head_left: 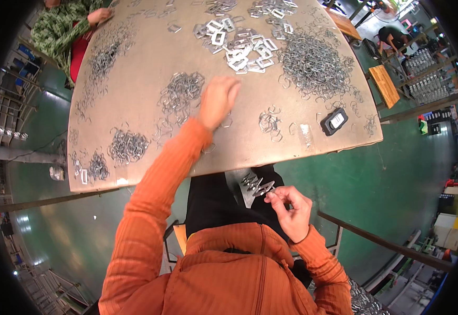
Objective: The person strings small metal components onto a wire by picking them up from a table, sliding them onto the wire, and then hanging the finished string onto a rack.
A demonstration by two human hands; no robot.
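My left hand [218, 103] is over the tabletop, between a heap of bent wire clips [182, 93] and the flat silver metal frames [249, 50]. Its fingers point away from me and are smeared, so what they hold, if anything, is hidden. Just off the table's near edge, above my lap, my right hand [293, 212] is closed in a pinch. Between thumb and fingers it grips a row of small metal clips [255, 184], which extends to the left over my dark trousers.
A big pile of wire clips [315, 65] covers the right of the brown table [134, 100]. Smaller piles [128, 147] lie near the front left. A black device [334, 122] sits by the right edge. Another person's sleeve [61, 31] shows at far left.
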